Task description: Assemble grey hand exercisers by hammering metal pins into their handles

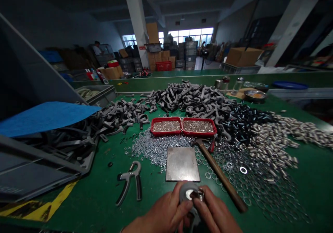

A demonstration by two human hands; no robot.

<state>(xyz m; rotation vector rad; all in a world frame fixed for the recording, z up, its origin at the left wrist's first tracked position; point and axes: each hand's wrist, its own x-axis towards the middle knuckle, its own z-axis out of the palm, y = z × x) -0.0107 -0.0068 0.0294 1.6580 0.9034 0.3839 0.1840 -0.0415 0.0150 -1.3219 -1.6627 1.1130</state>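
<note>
My left hand point(166, 208) is wrapped round a grey plastic handle part point(184, 190) with a curved head, low in the view. At the opening of that head, my right hand point(215, 210) pinches a shiny metal coil spring point(201, 194). The lower end of the grey part is mostly hidden by my fingers. Just beyond my hands lies a flat square steel plate point(182, 164). To its right rests a hammer point(221, 175) with a wooden handle. On the left, a hand grip exerciser point(127, 175) with grey and black handles lies on the table.
Two red trays point(166, 134) hold small metal parts. Washers point(151, 146), metal rings point(270, 191), springs point(270, 139), black-headed bolts point(239, 118) and grey handles point(192, 97) lie in heaps. A grey crate point(39, 170) stands left. People are in the background.
</note>
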